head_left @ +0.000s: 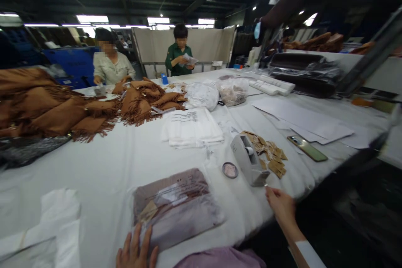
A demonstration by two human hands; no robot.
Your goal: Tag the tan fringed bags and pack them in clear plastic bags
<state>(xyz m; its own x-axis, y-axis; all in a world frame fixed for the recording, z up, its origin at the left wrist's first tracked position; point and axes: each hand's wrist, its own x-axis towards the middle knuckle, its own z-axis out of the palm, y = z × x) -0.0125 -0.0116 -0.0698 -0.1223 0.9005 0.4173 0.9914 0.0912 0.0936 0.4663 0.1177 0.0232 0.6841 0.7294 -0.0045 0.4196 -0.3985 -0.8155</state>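
Note:
My left hand (136,248) lies with its fingers spread on the near left corner of a clear plastic bag. Inside the bag (179,207) is a folded mauve-brown garment, with a tan tag (148,211) at its left side. My right hand (282,206) is closed in a pinch just in front of a grey tape dispenser (248,161). A small pale end of tape (266,185) shows at those fingertips. A small round dish (230,170) with pinkish contents sits between the bag and the dispenser.
Tan tags (270,153) lie behind the dispenser, near a phone (307,148) and white sheets (301,119). Folded clear bags (193,127) are mid-table. Brown fringed textiles (56,109) pile up at left. Two co-workers (180,54) stand across the table.

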